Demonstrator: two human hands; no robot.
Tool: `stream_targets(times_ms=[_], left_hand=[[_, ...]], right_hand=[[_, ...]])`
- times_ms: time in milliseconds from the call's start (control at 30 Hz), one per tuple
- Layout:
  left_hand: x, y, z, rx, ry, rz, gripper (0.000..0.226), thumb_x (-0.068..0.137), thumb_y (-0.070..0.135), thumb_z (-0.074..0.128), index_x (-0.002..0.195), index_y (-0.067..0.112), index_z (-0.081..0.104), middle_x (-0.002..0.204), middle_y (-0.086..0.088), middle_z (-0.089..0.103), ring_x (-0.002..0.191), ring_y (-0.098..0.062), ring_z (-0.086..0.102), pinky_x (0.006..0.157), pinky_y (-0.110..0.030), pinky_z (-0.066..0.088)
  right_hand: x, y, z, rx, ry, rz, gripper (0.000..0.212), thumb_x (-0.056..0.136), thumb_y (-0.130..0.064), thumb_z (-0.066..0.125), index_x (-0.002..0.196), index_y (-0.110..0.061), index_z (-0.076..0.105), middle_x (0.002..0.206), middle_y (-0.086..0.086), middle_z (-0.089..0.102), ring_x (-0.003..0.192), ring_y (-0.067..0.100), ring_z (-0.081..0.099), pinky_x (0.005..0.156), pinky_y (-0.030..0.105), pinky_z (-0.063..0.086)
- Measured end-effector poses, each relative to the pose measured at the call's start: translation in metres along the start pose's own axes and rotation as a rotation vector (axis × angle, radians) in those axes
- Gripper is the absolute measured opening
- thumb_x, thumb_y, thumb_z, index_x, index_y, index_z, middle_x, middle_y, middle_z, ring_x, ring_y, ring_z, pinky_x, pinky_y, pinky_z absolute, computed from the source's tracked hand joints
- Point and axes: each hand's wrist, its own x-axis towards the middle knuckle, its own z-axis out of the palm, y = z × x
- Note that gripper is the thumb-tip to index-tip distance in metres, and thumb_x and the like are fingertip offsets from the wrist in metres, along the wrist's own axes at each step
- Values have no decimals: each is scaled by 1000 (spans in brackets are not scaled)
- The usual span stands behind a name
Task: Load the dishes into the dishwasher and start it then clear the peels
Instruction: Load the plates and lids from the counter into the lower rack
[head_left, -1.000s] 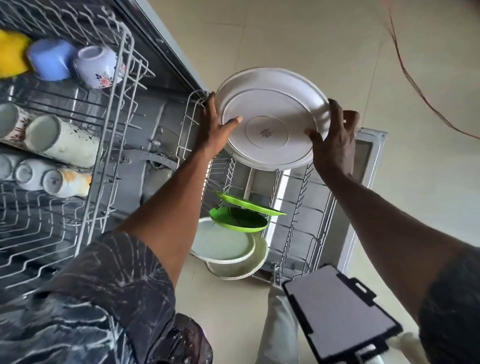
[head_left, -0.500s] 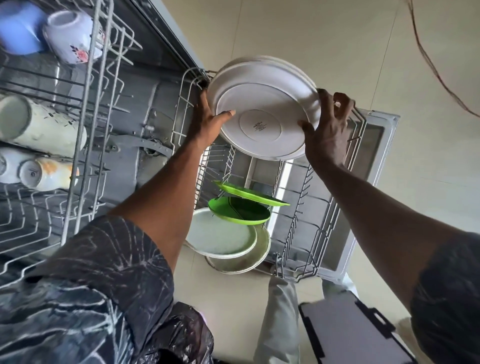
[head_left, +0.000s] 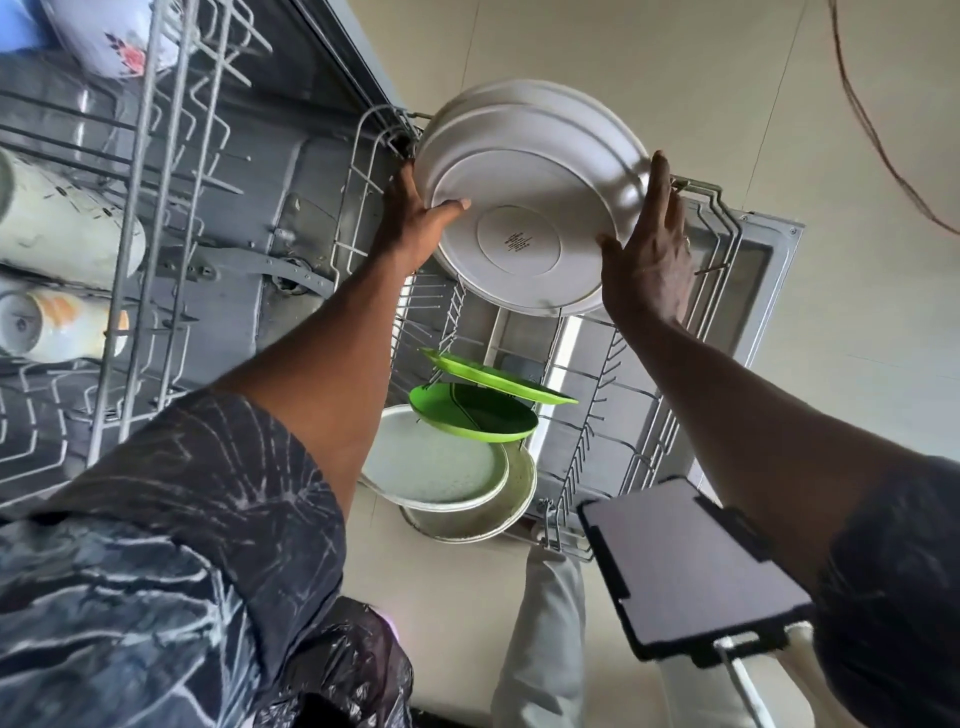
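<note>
Grips white plates (head_left: 519, 208) at left rim with left hand (head_left: 415, 223), thumb curled onto the base; presses right hand (head_left: 649, 249), fingers straight, against right rim, over far end of lower rack (head_left: 613, 374), beyond green plates (head_left: 472, 410)

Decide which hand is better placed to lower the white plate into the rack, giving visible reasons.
Probably left. The left hand grips the plate, thumb across its base; the right hand only touches it flat.
</note>
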Motion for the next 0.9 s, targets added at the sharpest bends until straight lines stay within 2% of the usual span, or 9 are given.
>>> stream_targets(times_ms=[167, 267, 367, 467, 533, 600, 733, 833, 900], left_hand=[[0, 4, 3, 127, -2, -1, 102, 80, 50, 74, 156, 9, 20, 155, -18, 34, 141, -34, 38, 115, -46, 36], [-6, 8, 2, 206, -13, 6, 96, 85, 47, 73, 156, 9, 21, 153, -17, 36, 137, -33, 43, 112, -41, 39], [-20, 9, 0, 292, -30, -4, 91, 88, 45, 71, 155, 7, 23, 151, -21, 36, 136, -35, 44, 111, -41, 40], [-42, 10, -4, 352, -19, 39, 85, 87, 41, 73, 150, 1, 32, 145, -24, 44, 133, -37, 46, 110, -41, 40], [-69, 10, -7, 427, -5, 59, 81, 90, 41, 71, 147, -2, 34, 144, -27, 44, 134, -39, 44, 109, -40, 37], [-99, 8, -8, 479, 17, 95, 80, 92, 45, 67, 148, -2, 34, 143, -27, 45, 132, -38, 44, 108, -41, 36], [-175, -1, -13, 554, 40, 172, 77, 92, 50, 59, 144, -4, 41, 134, -26, 54, 122, -40, 52, 101, -44, 42], [-238, -6, -14, 549, 66, 226, 78, 87, 56, 45, 133, -6, 55, 126, -29, 61, 114, -45, 60, 95, -48, 53], [-278, -1, -20, 554, 109, 260, 77, 89, 59, 42, 128, -4, 62, 128, -26, 62, 116, -43, 62, 93, -50, 55]], right_hand=[[2, 1, -3, -37, -32, 1, 94, 90, -19, 71, 162, -19, 11, 155, 8, 38, 117, 25, 55, 75, 26, 35], [2, 3, -6, -38, -81, 22, 95, 89, -21, 72, 162, -18, 10, 156, 9, 36, 122, 28, 53, 79, 29, 37], [0, 5, -12, -10, -121, 37, 95, 89, -20, 71, 161, -14, 11, 158, 11, 33, 133, 31, 46, 96, 36, 42], [-6, 1, -23, -40, -164, 52, 93, 89, -20, 71, 161, -10, 11, 160, 14, 29, 140, 33, 37, 110, 38, 35], [-16, -4, -31, -67, -186, 93, 89, 89, -20, 72, 159, -9, 17, 156, 17, 30, 136, 35, 40, 109, 41, 37], [-30, -10, -46, -130, -210, 91, 77, 88, -22, 72, 152, -5, 32, 151, 20, 34, 131, 40, 43, 106, 46, 42], [-81, -23, -84, -309, -393, -124, 52, 92, -32, 63, 134, -1, 57, 141, 24, 50, 136, 39, 38, 112, 51, 36], [-122, -32, -110, -393, -414, -303, 63, 87, -50, 39, 128, -8, 63, 138, 20, 57, 134, 39, 46, 109, 56, 38], [-146, -42, -131, -412, -422, -362, 66, 89, -55, 33, 130, -12, 62, 140, 16, 57, 136, 39, 47, 110, 58, 38]])
